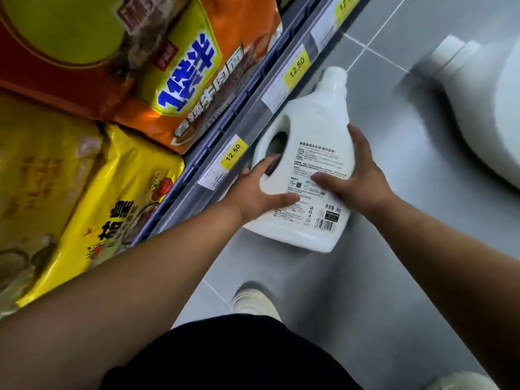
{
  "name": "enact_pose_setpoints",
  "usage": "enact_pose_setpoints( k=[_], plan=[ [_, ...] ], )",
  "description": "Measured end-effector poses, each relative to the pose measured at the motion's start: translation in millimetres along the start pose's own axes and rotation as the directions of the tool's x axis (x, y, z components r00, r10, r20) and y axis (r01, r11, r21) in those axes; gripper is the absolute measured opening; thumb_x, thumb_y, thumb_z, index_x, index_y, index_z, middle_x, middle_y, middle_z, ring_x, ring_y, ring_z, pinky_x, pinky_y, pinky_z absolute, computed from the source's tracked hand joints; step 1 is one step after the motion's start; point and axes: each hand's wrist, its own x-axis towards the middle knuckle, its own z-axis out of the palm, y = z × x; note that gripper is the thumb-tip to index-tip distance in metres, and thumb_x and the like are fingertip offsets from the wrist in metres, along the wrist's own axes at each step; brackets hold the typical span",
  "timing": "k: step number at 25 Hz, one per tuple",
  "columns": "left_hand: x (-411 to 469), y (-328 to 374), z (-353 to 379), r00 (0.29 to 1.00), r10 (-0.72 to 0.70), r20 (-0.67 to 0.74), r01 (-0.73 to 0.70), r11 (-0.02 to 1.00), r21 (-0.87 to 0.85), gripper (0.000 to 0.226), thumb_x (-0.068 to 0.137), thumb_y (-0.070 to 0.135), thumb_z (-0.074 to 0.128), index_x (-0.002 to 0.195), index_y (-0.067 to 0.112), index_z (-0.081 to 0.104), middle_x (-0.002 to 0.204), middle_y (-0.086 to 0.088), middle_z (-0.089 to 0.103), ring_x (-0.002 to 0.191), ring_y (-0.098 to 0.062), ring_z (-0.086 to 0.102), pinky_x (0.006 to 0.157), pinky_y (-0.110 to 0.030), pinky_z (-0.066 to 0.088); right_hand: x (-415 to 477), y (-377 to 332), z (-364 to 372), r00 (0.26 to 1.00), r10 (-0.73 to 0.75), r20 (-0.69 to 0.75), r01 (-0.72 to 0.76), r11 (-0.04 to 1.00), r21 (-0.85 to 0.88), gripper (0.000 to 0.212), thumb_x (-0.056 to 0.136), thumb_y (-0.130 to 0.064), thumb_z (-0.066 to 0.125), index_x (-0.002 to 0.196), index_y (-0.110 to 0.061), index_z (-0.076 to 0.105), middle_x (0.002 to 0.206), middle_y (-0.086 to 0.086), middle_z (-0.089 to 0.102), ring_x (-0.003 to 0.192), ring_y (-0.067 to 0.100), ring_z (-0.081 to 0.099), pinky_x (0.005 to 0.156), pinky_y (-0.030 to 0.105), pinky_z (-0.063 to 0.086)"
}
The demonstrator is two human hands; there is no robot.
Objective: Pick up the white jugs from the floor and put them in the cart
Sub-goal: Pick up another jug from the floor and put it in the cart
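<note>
A white jug (312, 130) with a printed back label and a side handle sits between both my hands, just off the grey floor beside the shelf foot. My left hand (260, 190) grips its handle side, fingers by the handle hole and thumb across the label. My right hand (356, 175) clasps the opposite side. A second, larger-looking white jug (484, 114) lies on the floor at the right, blurred and cut by the frame edge. No cart is in view.
A grey shelf edge (253, 114) with yellow price tags runs diagonally on the left. Above it lie orange (180, 80) and yellow (112, 198) noodle packs. My shoe (253, 299) stands on the grey tiled floor (380, 291) below the jug.
</note>
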Motion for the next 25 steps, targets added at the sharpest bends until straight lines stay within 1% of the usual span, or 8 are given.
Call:
enact_pose_setpoints(
  k=[2, 5, 10, 16, 19, 21, 24, 25],
  plan=[
    [6.7, -5.6, 2.9, 1.0, 0.004, -0.011, -0.004, 1.0, -0.022, 0.105, 0.038, 0.081, 0.078, 0.133, 0.062, 0.037, 0.134, 0.003, 0.045, 0.129, -0.018, 0.046, 0.112, -0.041, 0.038, 2.9, 5.1, 7.2, 0.999, -0.001, -0.053, 0.006, 0.996, 0.086, 0.1, 0.063, -0.044, 0.085, 0.14, -0.052, 0.021, 0.126, -0.013, 0.057, 0.104, 0.011, 0.061, 0.084, 0.026, 0.05],
    [6.9, -0.9, 7.2, 0.999, -0.024, -0.026, 0.023, 0.999, -0.043, 0.101, 0.04, 0.081, 0.079, 0.132, 0.066, 0.038, 0.131, 0.001, 0.048, 0.123, -0.016, 0.052, 0.11, -0.04, 0.042, 0.4, 3.7, 7.7, 0.997, -0.001, -0.076, 0.011, 0.991, 0.135, 0.097, 0.065, -0.042, 0.085, 0.14, -0.051, 0.024, 0.123, -0.012, 0.057, 0.103, 0.009, 0.061, 0.08, 0.026, 0.05],
    [-17.7, 19.0, 15.7, 0.999, 0.018, 0.042, -0.018, 1.0, -0.014, 0.101, 0.042, 0.084, 0.078, 0.133, 0.066, 0.039, 0.129, -0.001, 0.059, 0.114, -0.018, 0.063, 0.103, -0.043, 0.049, -36.1, 3.5, -13.8, 0.993, 0.037, -0.112, -0.014, 0.98, 0.199, 0.092, 0.064, -0.041, 0.083, 0.137, -0.049, 0.029, 0.118, -0.018, 0.061, 0.102, 0.004, 0.062, 0.091, 0.037, 0.053],
    [-107.1, 98.1, -3.9, 0.995, 0.065, 0.08, -0.067, 0.998, 0.023, 0.107, 0.043, 0.075, 0.081, 0.137, 0.067, 0.03, 0.13, 0.0, 0.043, 0.118, -0.016, 0.054, 0.109, -0.034, 0.041, -119.2, -37.8, -69.5, 0.977, 0.102, -0.188, -0.035, 0.944, 0.328, 0.096, 0.059, -0.042, 0.084, 0.139, -0.045, 0.032, 0.122, -0.022, 0.061, 0.11, 0.002, 0.061, 0.098, 0.041, 0.05],
    [-167.1, 143.3, -26.8, 0.99, 0.088, 0.111, -0.089, 0.996, -0.004, 0.109, 0.043, 0.076, 0.08, 0.138, 0.067, 0.028, 0.135, 0.0, 0.041, 0.123, -0.017, 0.051, 0.11, -0.035, 0.04, -170.8, -84.0, -105.6, 0.975, 0.09, -0.204, -0.015, 0.94, 0.341, 0.098, 0.06, -0.04, 0.085, 0.142, -0.04, 0.032, 0.13, -0.015, 0.058, 0.116, 0.005, 0.059, 0.101, 0.043, 0.048],
    [-212.9, 173.6, -44.8, 0.987, 0.106, 0.118, -0.104, 0.994, -0.019, 0.113, 0.038, 0.083, 0.076, 0.138, 0.067, 0.029, 0.139, -0.002, 0.039, 0.128, -0.019, 0.049, 0.112, -0.036, 0.039, -210.4, -121.2, -131.3, 0.972, 0.08, -0.221, 0.002, 0.938, 0.347, 0.098, 0.063, -0.035, 0.085, 0.144, -0.037, 0.03, 0.13, -0.018, 0.057, 0.115, -0.001, 0.058, 0.1, 0.036, 0.049],
    [-286.0, 218.9, -75.7, 0.989, 0.119, 0.086, -0.118, 0.993, -0.025, 0.111, 0.038, 0.082, 0.076, 0.137, 0.068, 0.029, 0.141, -0.005, 0.038, 0.13, -0.018, 0.047, 0.113, -0.034, 0.037, -265.3, -185.2, -167.1, 0.973, 0.051, -0.225, 0.029, 0.94, 0.34, 0.097, 0.068, -0.026, 0.085, 0.146, -0.035, 0.028, 0.12, -0.035, 0.052, 0.105, -0.017, 0.055, 0.089, 0.012, 0.046],
    [-313.4, 235.7, -89.2, 0.989, 0.134, 0.065, -0.133, 0.991, -0.024, 0.109, 0.037, 0.083, 0.074, 0.135, 0.069, 0.029, 0.139, -0.004, 0.041, 0.128, -0.017, 0.05, 0.112, -0.035, 0.039, -285.9, -211.8, -180.4, 0.972, 0.034, -0.232, 0.044, 0.946, 0.321, 0.097, 0.068, -0.027, 0.085, 0.146, -0.035, 0.028, 0.117, -0.039, 0.05, 0.104, -0.02, 0.053, 0.087, 0.009, 0.045]
  ],
)
